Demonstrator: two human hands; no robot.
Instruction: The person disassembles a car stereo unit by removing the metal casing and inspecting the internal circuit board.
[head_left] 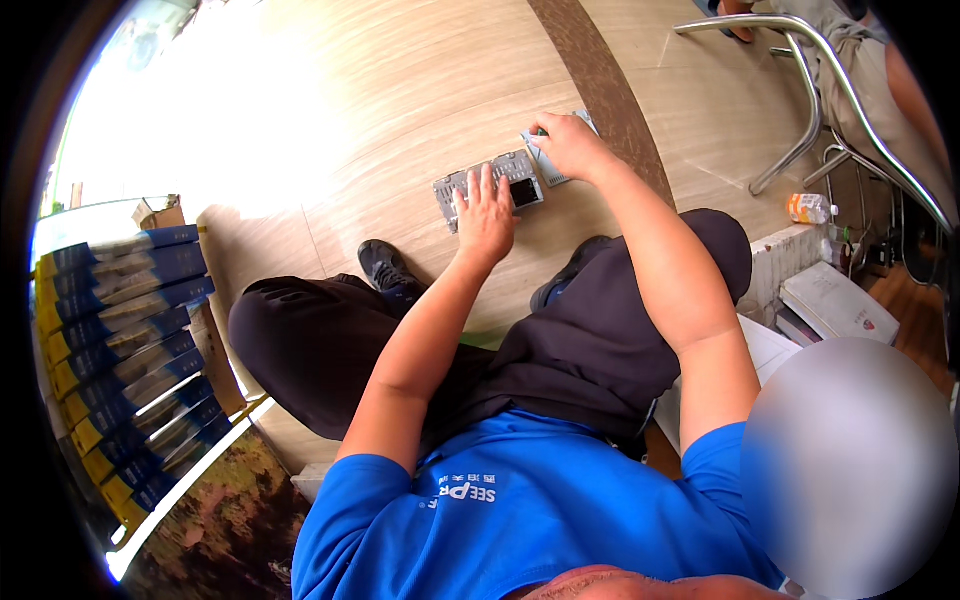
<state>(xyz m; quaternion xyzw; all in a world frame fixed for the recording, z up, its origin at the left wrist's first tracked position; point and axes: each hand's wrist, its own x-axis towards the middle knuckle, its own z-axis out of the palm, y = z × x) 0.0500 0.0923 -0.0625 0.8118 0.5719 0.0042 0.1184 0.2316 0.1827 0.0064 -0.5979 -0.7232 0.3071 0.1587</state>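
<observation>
A grey metal electronics chassis (514,166) with slots and a black section lies on the tiled floor before me. My left hand (485,220) rests on it, palm down and fingers spread. Just right of the chassis lies a flat, pale blue-grey metal panel (555,177). Over this panel is my right hand (570,145), its fingers closed in a pinch. A small bit of green shows at the fingertips, but its kind is too small to tell. Part of the panel is hidden beneath that hand.
Blue and yellow boxes (130,330) are stacked at the left. A metal-framed chair (800,75) stands at the upper right, with another person's legs by it. On a ledge at right lie an orange-labelled bottle (808,208) and a white box (838,302). My shoes flank the chassis.
</observation>
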